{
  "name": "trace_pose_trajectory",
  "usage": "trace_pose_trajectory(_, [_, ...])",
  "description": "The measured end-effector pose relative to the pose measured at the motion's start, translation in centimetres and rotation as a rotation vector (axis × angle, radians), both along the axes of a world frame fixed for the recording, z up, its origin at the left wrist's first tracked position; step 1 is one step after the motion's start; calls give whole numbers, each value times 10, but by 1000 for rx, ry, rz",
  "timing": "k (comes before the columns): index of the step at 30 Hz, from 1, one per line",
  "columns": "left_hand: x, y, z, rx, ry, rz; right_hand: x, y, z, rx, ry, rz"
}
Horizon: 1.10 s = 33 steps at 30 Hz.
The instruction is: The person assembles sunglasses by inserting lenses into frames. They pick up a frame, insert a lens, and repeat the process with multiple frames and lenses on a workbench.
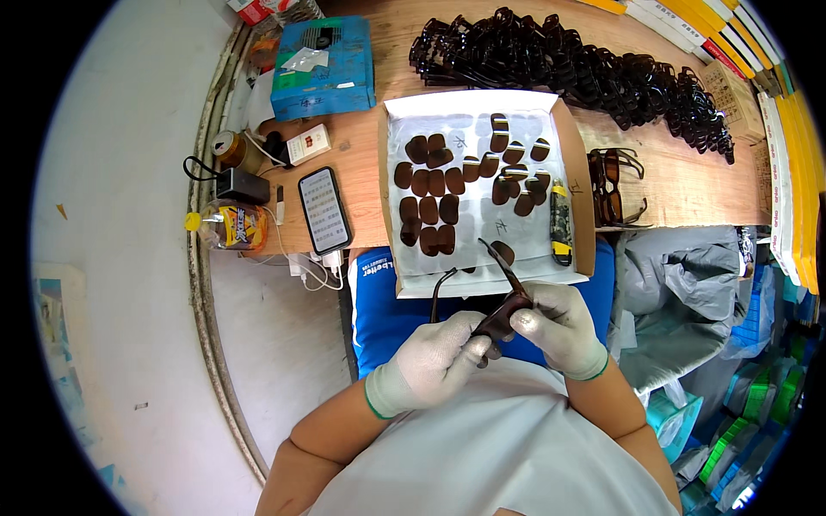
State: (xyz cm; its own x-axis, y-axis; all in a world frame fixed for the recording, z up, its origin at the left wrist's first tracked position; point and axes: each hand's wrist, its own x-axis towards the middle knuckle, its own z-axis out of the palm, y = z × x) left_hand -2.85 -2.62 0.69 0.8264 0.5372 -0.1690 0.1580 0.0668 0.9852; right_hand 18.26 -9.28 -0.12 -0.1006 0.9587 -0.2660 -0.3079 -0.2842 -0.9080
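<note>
Gripped between both gloved hands, left hand (pixel 428 365) and right hand (pixel 560 326), a dark sunglasses frame (pixel 497 318) is held at lower centre. Brown lenses (pixel 433 203) and a yellow-black knife (pixel 560 222) are contained in the white tray (pixel 396 172) above.

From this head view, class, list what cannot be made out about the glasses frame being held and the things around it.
1. Glasses frame: its front is covered by the gloved left hand and right hand.
2. Lens tray: its near edge is hidden behind the hands.
3. Pile of dark frames: too tangled and small to count.
</note>
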Motion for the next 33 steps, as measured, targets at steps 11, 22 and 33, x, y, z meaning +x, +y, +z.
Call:
trace_pose_trajectory(11, [-14,24,16,267,220,-62,-10,10,-26,134,7,42])
trace_pose_trajectory(22, [16,12,-20,399,53,80,8,6,-12,3,-309,-70])
trace_pose_trajectory(33, [13,1,-20,549,51,275,7,30,-5,141,-491,33])
